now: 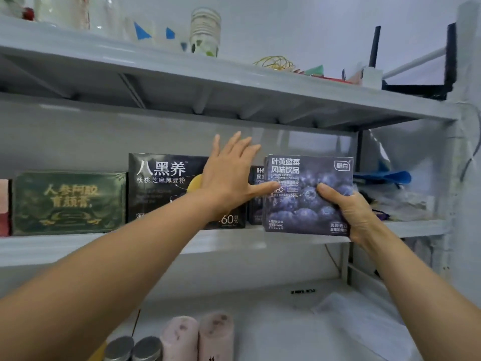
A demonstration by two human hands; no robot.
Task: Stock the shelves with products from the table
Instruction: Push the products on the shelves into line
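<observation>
Both forearms point(117, 269) reach up past tins point(132, 349) and pink bottles point(197, 337), which are cut off at the bottom edge. Right grip point(354, 212) clasps a blueberry box point(307, 196) by its lower right corner, upright at the middle shelf's point(78, 248) front lip, probably to slot it before a matching box point(256, 194) half hidden behind. Left grip point(229, 178), released with fingers straight, lies over the black box point(161, 188), thumb touching the blueberry box, seemingly steadying the row. Green box point(69, 203) print is blurred

One wide-angle head-worn view faces forward, close up, at a grey metal middle shelf point(78, 247) roughly level with the camera.
</observation>
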